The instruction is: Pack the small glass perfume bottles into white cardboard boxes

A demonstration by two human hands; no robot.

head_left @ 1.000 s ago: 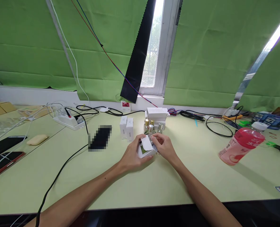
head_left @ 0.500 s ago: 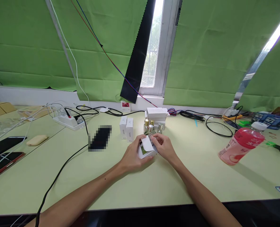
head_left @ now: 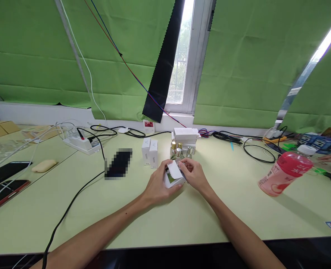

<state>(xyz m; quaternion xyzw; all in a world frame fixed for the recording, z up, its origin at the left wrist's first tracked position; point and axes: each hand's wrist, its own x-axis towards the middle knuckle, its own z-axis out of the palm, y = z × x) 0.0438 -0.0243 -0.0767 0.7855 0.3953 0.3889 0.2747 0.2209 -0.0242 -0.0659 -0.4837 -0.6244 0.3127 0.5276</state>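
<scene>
"Curtains [head_left: 238, 67] in green cover the wall; what sits below?"

"A pale table [head_left: 204, 220], with a pink drink bottle [head_left: 287, 172] standing on the right side."

"And the person at work?"

"Near the table's middle, the left hand [head_left: 158, 183] clasps an open white box [head_left: 172, 181], fingers on one side, thumb along its near edge. The right hand [head_left: 193, 172] bends its fingers in at the box's far right end."

"Does the right hand grip anything?"

"Cannot tell; its own fingers hide what they touch."

"What surrounds the hands?"

"A stack of boxes [head_left: 185, 133] stands beyond them, and a pair of boxes [head_left: 150, 153] stands upright, side by side, to the left."

"Smallest of all?"

"Small bottles [head_left: 178, 152], capped in gold and silver, clustered between the hands and the stack."
</scene>
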